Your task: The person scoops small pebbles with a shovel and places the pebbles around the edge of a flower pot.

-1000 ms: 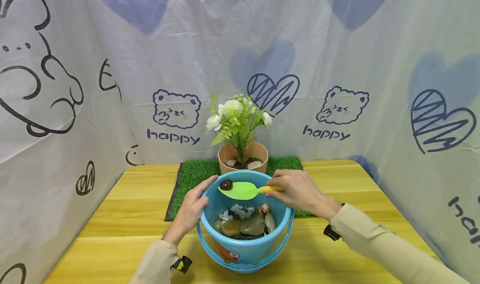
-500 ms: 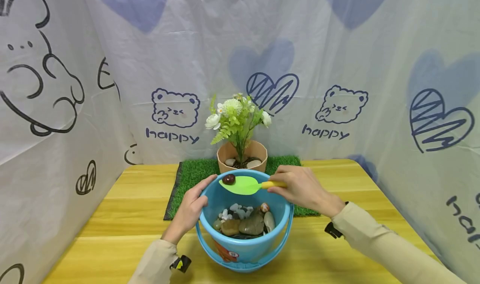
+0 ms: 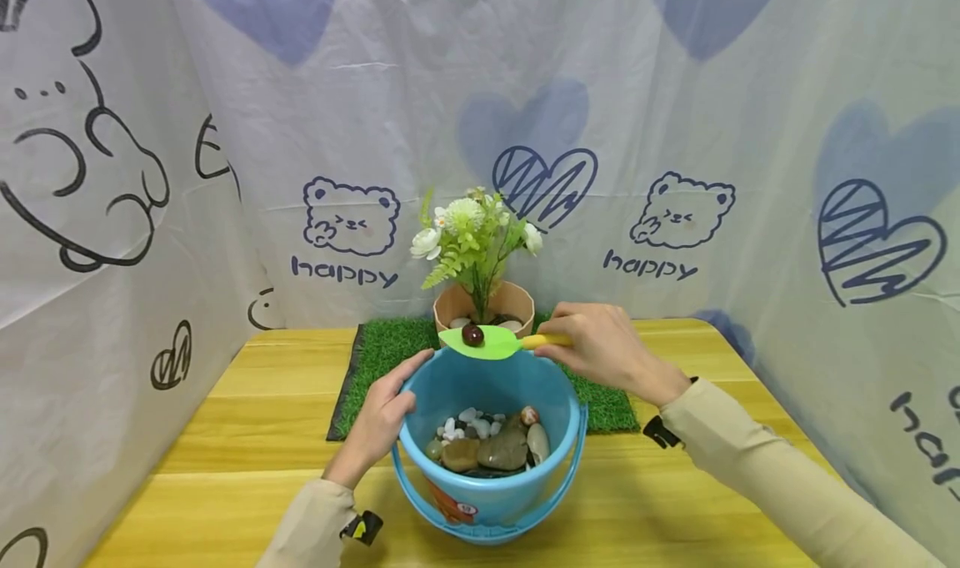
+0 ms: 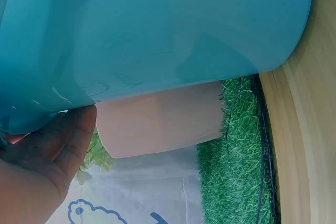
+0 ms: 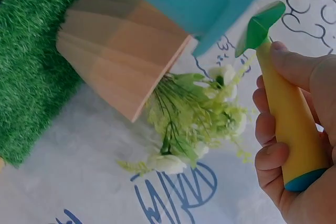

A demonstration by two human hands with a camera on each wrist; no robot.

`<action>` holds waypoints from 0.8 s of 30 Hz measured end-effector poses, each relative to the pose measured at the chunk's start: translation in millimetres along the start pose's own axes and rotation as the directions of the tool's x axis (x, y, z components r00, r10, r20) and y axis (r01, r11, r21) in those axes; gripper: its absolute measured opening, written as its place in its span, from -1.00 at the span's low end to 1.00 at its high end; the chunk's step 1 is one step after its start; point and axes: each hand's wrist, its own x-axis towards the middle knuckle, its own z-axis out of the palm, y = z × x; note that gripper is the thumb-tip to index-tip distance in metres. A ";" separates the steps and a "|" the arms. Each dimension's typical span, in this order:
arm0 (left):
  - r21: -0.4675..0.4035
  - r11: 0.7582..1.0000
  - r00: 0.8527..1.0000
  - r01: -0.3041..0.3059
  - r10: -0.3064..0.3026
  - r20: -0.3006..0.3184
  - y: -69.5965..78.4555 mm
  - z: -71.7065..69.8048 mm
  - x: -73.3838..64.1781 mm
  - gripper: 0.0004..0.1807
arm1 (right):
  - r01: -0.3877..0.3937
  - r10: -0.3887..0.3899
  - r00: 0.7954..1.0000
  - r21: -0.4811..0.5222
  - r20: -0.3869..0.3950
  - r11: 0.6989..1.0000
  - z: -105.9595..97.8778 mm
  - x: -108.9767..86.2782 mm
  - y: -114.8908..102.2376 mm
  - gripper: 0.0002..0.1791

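My right hand (image 3: 606,344) grips the yellow handle (image 5: 292,119) of a small toy shovel with a green blade (image 3: 498,344). One dark red, glossy round stone (image 3: 472,335) lies on that blade, above the far rim of a blue bucket (image 3: 487,486). At the bucket's left side, my left hand (image 3: 378,418) holds the rim; its thumb reaches over the edge. The left wrist view shows fingers (image 4: 79,137) against the outer wall. Inside the bucket lie large brown stones (image 3: 504,449), several white pebbles (image 3: 470,422) and a reddish-white stone (image 3: 529,415).
Behind the bucket, a peach flowerpot (image 5: 118,40) with white flowers and green leaves (image 3: 480,238) stands on an artificial grass mat (image 3: 390,334). Stones are partly visible in the pot. The bucket stands on a wooden table (image 3: 255,409), with printed cloth (image 3: 480,67) around it.
The right hand has raised the shovel and stone from inside the bucket to over its far rim, towards the flowerpot. The stone sits nearer the blade's middle. The left hand stays put.
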 end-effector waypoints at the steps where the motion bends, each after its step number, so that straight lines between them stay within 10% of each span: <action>1: -0.001 1.000 1.000 0.000 0.000 -0.001 0.0 -0.2 0.0 -0.25 | -0.007 0.007 1.000 -0.007 0.006 1.000 -0.9 2.4 1.4 -0.76; 24: -0.031 1.000 1.000 -0.005 0.005 0.006 -1.2 1.1 0.3 -0.27 | -0.196 0.205 0.968 -0.077 0.143 0.978 21.9 35.4 28.6 -0.69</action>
